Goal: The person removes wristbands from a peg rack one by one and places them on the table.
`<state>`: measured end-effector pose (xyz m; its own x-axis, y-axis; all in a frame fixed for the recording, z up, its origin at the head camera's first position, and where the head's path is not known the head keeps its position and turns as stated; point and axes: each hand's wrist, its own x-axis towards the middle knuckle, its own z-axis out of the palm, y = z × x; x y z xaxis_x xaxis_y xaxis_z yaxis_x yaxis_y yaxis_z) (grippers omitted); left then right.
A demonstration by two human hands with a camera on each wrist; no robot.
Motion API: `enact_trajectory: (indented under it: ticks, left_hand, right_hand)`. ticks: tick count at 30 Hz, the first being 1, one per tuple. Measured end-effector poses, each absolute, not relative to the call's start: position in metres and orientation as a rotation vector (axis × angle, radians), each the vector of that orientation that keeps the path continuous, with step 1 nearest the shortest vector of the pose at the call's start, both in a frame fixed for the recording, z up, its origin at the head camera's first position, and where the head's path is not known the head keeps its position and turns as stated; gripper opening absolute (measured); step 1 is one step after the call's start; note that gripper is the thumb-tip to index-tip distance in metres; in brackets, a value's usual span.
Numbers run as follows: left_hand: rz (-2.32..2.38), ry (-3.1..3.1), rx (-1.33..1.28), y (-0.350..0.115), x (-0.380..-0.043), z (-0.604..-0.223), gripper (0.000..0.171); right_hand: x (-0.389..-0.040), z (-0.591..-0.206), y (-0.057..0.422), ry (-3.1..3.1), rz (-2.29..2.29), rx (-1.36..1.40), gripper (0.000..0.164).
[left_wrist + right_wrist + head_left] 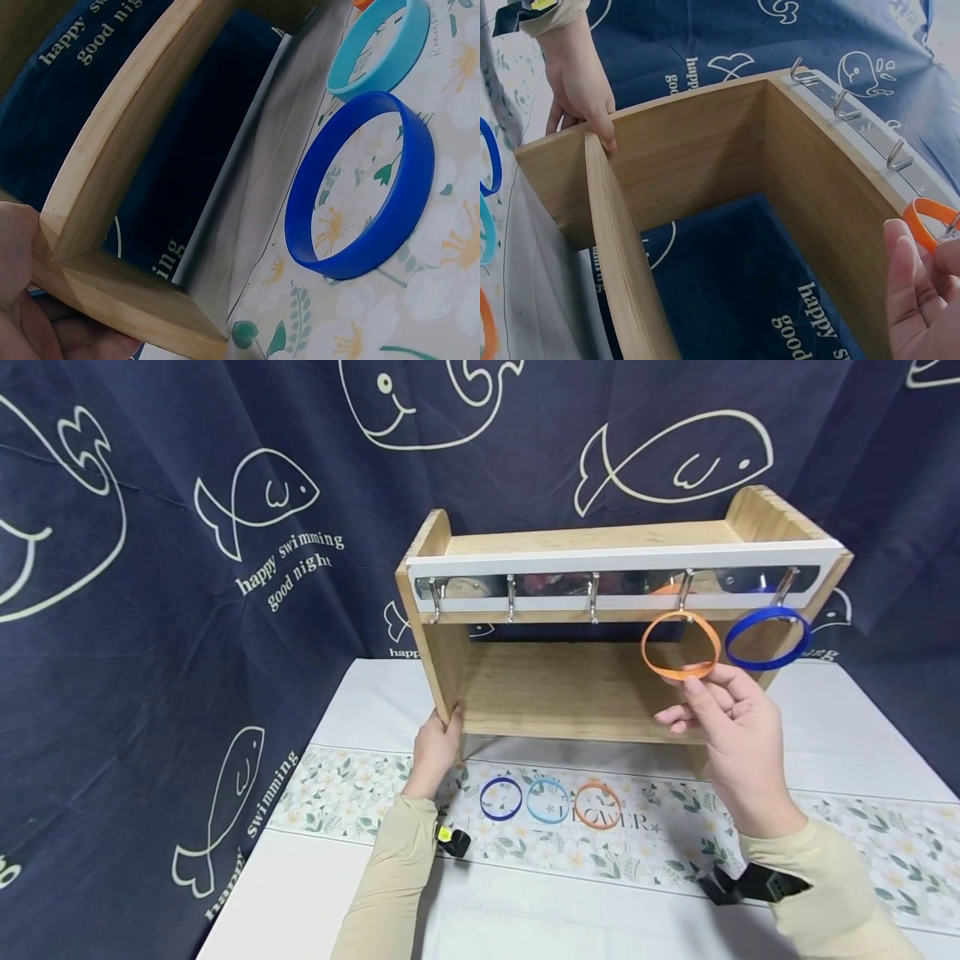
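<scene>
My right hand (738,727) pinches the lower rim of an orange wristband (678,674) between thumb and fingers. The band's top edge meets the tip of the fourth hook (686,589) on the wooden shelf (555,689); whether it is fully over the hook I cannot tell. A blue wristband (765,666) hangs from the fifth hook (785,587). Low on the shelf's left side panel, my left hand (437,750) grips the wood, as the left wrist view also shows, with the thumb in front.
On the floral table runner (337,793) lie a dark blue band (501,817), a light blue band (412,64) and an orange band (598,826) in a row. Three bare hooks, including the leftmost hook (435,602), line the rail's left part. A navy fish-print curtain (225,693) hangs behind.
</scene>
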<state>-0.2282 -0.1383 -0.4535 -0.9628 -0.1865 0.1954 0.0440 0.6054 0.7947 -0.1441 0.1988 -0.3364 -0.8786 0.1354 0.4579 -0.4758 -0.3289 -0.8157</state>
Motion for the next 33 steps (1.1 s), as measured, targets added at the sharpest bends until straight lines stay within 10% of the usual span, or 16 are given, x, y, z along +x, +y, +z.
enact_trajectory:
  ticks: [33]
  left_hand:
    - [-1.289, -2.577, 0.116, -0.138, -0.227, -0.452, 0.046]
  right_hand:
    - [-0.132, -0.331, 0.199, -1.499, 2.251, 0.480, 0.022]
